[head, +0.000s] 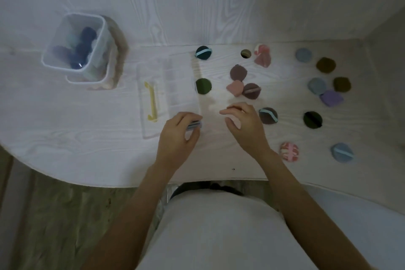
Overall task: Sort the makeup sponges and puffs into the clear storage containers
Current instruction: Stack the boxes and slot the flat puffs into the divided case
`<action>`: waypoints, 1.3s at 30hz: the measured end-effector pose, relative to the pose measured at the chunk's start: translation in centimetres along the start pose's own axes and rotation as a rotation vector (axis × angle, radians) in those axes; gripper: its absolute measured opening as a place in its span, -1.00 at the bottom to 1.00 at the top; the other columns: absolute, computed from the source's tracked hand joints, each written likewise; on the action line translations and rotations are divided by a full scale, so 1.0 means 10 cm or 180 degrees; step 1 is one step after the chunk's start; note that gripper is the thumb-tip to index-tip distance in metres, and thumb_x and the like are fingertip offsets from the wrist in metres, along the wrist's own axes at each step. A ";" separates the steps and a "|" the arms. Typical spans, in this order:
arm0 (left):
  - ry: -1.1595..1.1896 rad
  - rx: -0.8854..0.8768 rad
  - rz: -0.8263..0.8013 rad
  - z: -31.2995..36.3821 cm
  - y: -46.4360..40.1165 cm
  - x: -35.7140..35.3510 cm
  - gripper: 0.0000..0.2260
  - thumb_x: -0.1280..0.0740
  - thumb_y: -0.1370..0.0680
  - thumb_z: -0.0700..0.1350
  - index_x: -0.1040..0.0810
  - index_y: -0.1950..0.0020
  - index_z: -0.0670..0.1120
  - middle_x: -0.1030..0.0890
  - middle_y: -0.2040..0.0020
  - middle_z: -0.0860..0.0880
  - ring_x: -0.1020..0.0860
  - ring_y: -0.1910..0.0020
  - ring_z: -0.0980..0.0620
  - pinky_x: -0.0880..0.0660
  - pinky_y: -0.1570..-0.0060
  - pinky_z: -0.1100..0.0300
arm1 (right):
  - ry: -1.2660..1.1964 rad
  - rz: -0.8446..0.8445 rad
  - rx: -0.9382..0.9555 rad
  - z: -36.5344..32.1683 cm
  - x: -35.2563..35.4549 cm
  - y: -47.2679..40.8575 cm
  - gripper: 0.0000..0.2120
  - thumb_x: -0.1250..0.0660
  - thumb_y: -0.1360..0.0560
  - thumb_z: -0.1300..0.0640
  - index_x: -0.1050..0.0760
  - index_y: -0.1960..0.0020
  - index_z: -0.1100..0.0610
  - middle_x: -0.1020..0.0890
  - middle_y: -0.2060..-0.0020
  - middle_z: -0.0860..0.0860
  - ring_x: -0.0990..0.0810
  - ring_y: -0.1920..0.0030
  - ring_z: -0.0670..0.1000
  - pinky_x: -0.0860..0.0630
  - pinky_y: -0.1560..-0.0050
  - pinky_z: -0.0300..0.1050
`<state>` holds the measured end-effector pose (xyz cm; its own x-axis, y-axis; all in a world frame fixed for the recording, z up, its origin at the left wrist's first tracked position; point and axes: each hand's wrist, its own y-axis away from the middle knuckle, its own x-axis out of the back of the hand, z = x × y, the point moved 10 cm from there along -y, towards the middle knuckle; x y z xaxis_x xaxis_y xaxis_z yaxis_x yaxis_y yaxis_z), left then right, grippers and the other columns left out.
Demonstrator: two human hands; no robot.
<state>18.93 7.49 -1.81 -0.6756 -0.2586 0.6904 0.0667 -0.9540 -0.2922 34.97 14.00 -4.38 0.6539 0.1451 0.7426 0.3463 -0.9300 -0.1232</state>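
Left hand (177, 130) pinched a blue puff (194, 125) edge-on at the near right corner of the flat clear organizer (168, 94). Right hand (243, 123) hovered just beside, fingers loosely curled, holding nothing. More puffs lay scattered across the white table (87, 127) to the right. Square clear tub (76, 48) far left held dark blue sponges (84, 50).

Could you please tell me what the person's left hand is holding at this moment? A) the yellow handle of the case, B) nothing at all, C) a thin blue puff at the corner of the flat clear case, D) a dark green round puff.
C: the left hand pinches a thin blue puff edge-on at the near corner of the flat clear case.
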 end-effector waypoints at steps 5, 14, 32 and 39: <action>0.0422 -0.0545 -0.0284 0.44 -0.39 -0.55 -0.79 -0.27 -0.52 -0.17 -0.57 -0.12 -0.15 -0.61 -0.01 -0.07 -0.54 0.02 0.04 -0.47 -0.02 0.27 | 0.0126 0.0183 -0.1238 1.01 0.43 0.40 -0.76 -0.32 -0.48 0.26 -0.56 -0.14 0.16 -0.55 -0.07 0.16 -0.52 -0.08 0.18 -0.44 -0.12 0.00; -0.0952 -0.0389 -0.1419 0.23 -1.37 -2.10 -0.65 -0.21 -0.58 -0.19 -0.39 -0.38 -0.14 -0.50 -0.28 -0.15 -0.40 -0.24 -0.19 -0.30 -0.21 0.03 | 0.0615 -0.0172 -0.1663 1.51 0.42 0.07 -0.63 -0.20 -0.58 0.01 -0.36 -0.35 0.08 -0.44 -0.21 0.15 -0.43 -0.16 0.18 -0.40 -0.08 -0.01; -0.0652 0.0146 0.0492 0.23 -0.75 -0.33 -0.92 -0.40 -0.48 -0.11 -0.57 0.08 -0.10 -0.62 0.14 0.00 -0.51 0.14 0.03 -0.41 0.13 0.14 | -0.1739 0.0082 -0.1402 1.13 0.39 -0.02 -0.85 -0.42 -0.45 0.17 -0.51 0.01 0.14 -0.56 0.26 0.03 -0.44 0.56 -0.14 -0.40 0.58 -0.29; -0.1018 0.0698 0.0455 -0.41 -0.14 0.22 -0.92 -0.45 -0.45 -0.11 -0.65 0.10 -0.08 -0.68 0.16 0.00 -0.61 0.23 0.05 -0.54 0.26 0.15 | -0.1743 -0.0168 -0.0969 0.69 0.12 -0.19 -0.82 -0.28 -0.54 0.22 -0.54 -0.12 0.12 -0.55 0.22 0.00 -0.45 0.44 -0.17 -0.43 0.40 -0.33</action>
<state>14.35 8.88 -2.53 -0.3881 -0.3918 0.8342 0.3215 -0.9058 -0.2759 39.75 18.31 -7.76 0.9187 0.2704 0.2877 0.2332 -0.9596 0.1572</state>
